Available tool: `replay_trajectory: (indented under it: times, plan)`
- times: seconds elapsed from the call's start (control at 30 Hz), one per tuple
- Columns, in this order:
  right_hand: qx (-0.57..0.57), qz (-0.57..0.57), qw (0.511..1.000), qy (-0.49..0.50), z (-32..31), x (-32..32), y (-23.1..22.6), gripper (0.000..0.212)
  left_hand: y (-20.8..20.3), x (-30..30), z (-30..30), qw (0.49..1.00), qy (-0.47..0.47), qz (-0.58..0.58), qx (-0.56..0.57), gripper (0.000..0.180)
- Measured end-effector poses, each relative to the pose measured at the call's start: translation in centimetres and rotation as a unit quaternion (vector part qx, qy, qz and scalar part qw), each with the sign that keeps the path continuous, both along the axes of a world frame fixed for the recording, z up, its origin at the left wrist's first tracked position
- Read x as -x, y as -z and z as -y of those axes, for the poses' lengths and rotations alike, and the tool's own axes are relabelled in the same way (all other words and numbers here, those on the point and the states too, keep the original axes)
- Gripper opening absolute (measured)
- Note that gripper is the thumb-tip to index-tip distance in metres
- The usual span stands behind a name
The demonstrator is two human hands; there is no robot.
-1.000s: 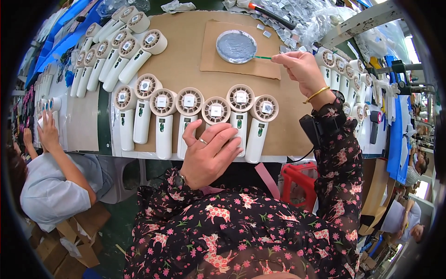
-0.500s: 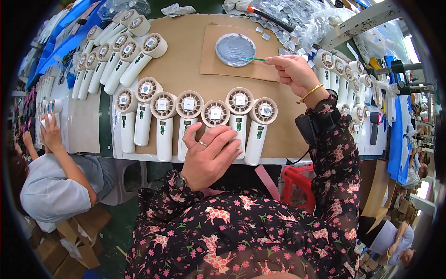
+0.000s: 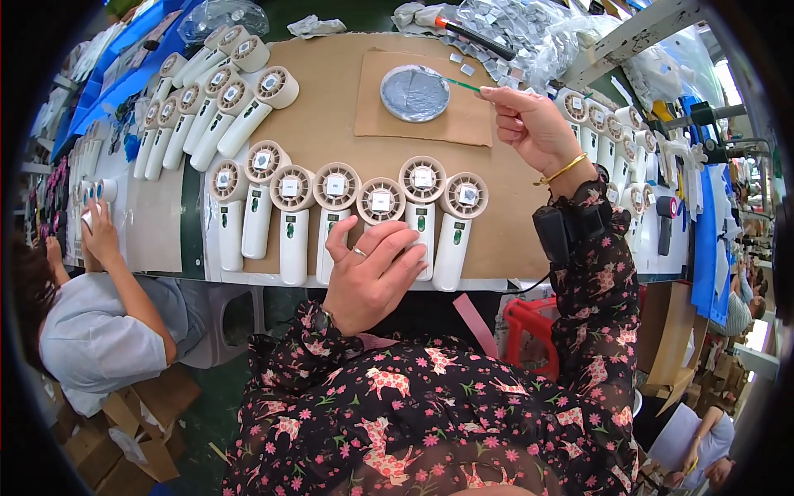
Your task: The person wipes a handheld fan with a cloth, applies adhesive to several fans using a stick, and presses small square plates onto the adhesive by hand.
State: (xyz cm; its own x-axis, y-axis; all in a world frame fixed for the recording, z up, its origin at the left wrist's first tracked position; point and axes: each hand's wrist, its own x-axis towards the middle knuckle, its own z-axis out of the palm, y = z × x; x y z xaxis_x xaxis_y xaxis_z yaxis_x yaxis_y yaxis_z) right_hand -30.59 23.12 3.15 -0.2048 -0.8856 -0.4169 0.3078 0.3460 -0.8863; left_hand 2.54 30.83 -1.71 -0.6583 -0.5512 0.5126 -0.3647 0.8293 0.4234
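My left hand lies curled over the handle of a white handheld fan in the front row, hiding most of that handle. The fan's round beige head faces up, with a pale square on its centre. In my right hand a thin green stick is pinched between thumb and fingers. The stick's tip is at the upper right edge of a round dish of grey paste. Several similar fans, such as the rightmost one, lie on both sides of my left hand.
The dish sits on a cardboard piece upon the brown-covered table. More fans lie in groups at the left and far right. Small grey squares and an orange-and-black tool lie at the back. A co-worker sits at the left.
The stick's tip has moved from over the paste toward the dish's upper right edge, as my right hand rose slightly. My left hand remains on the same fan.
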Motion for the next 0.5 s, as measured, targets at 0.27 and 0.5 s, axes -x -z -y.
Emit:
replay_trajectory:
  times: [0.27, 0.5]
  plan:
    - [-0.011, -0.020, 1.000, 0.014, -0.4, 1.2, 1.2, 0.016, 0.0, 0.1, 0.0, 1.000, 0.003, 0.000, 0.005, 0.029]
    - [0.030, 0.001, 0.999, 0.013, -0.5, 1.1, -0.9, 0.010, 0.6, -0.2, 0.1, 1.000, 0.007, 0.014, 0.018, 0.026]
